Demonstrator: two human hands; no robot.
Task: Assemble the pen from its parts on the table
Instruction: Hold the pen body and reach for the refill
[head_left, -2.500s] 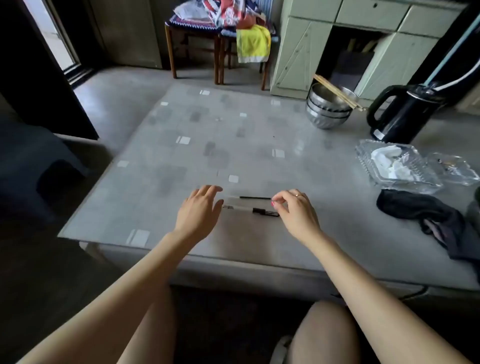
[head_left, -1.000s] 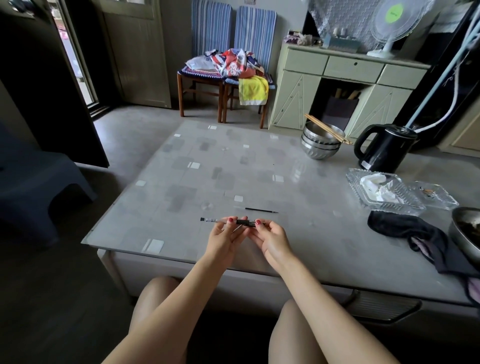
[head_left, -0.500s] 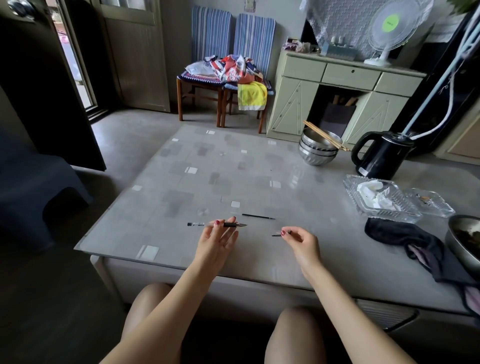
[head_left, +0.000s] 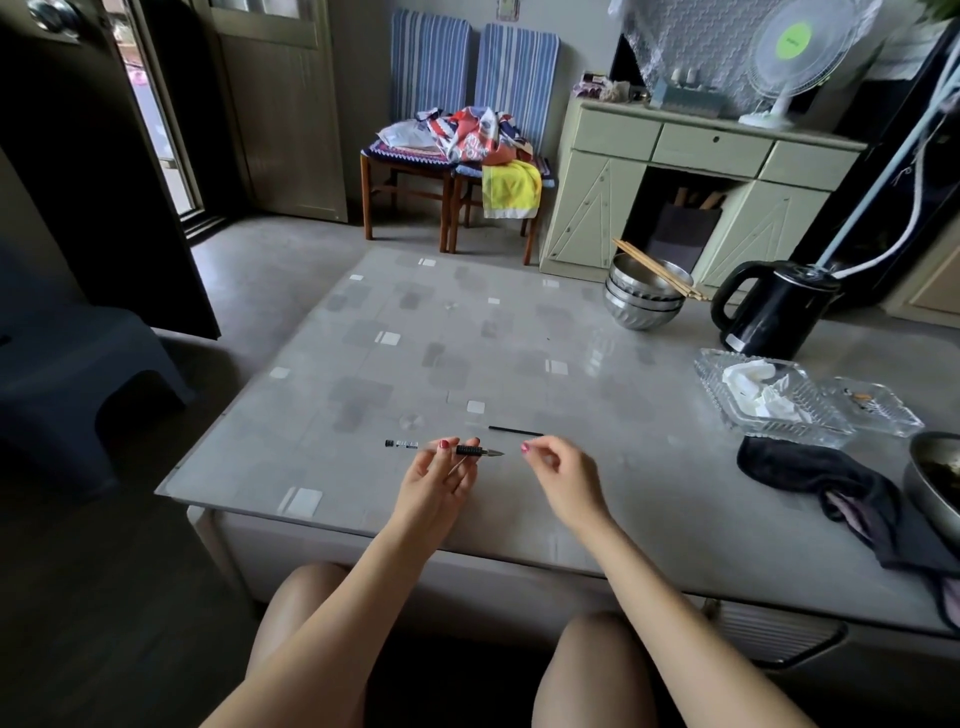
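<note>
The left hand (head_left: 435, 480) pinches the clear pen barrel with black grip (head_left: 442, 447) level above the grey glass-topped table (head_left: 467, 338); its metal tip points right. The right hand (head_left: 558, 475) curls loosely, thumb and forefinger nearly pressed together; a thin black refill (head_left: 515, 429) lies just beyond.

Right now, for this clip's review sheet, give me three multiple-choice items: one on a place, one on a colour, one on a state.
1. Where does the thin black refill lie?
A. on the table beyond the hands
B. in the glass dish
C. on a chair

2. What colour is the kettle?
A. white
B. black
C. red

3. What is the pen barrel's state?
A. lying loose
B. held by the left hand
C. held by the right hand

Key: A, it rests on the tabletop; B, its body is black; B, left fingers pinch it.
</note>
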